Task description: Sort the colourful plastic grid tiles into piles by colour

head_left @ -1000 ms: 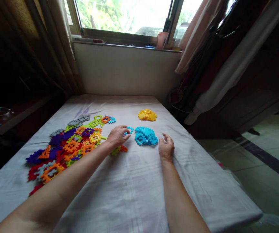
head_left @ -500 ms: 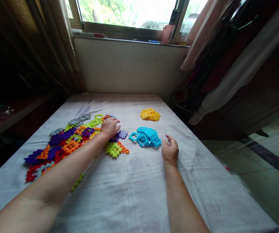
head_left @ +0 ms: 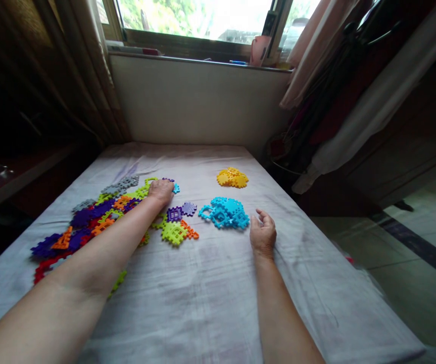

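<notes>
My left hand [head_left: 160, 191] reaches over the far right end of a mixed pile of interlocking plastic pieces [head_left: 102, 225], its fingers bent down and partly hidden. A light blue piece [head_left: 176, 188] lies right by its fingertips; whether they touch it I cannot tell. Nearer me are two purple pieces [head_left: 174, 214], a lime-green square piece [head_left: 174, 233] and an orange triangular piece [head_left: 190, 230]. My right hand [head_left: 263, 230] rests on the sheet with fingers loosely curved and apart, holding nothing. Just left of it sits a heap of light blue pieces [head_left: 226, 212].
Behind the blue heap is a small heap of yellow pieces [head_left: 232, 177]. A pale sheet [head_left: 202, 293] covers the surface. Beyond stands a low wall [head_left: 198, 101] under a window, with a pink cup [head_left: 258, 50] on the sill. Clothes [head_left: 335, 131] hang on the right.
My left hand has drawn back a little to the left, uncovering the purple pieces and the light blue piece. My right hand stays beside the blue heap. The view has shifted slightly.
</notes>
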### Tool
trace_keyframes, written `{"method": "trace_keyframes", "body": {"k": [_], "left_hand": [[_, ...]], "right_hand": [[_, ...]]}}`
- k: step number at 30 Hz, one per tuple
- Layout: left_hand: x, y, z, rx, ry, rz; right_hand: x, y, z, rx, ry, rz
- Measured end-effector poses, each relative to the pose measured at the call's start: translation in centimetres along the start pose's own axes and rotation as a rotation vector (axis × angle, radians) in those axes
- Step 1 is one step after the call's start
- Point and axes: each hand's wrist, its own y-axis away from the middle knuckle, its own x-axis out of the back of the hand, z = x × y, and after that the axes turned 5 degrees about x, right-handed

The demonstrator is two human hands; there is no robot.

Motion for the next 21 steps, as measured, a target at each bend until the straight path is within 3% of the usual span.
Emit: {"method": "trace_keyframes", "body": {"k": [14,21], "left_hand": [[0.8,1.4,0.0,-0.087,0.099,0.021],[0.0,2.8,2.5,-0.111,0.225,0.007]], "right_hand": [[-0.1,0.0,0.0,0.009,0.015,0.001],[0.0,0.0,-0.4,-0.014,0.009,-0.005]]}}
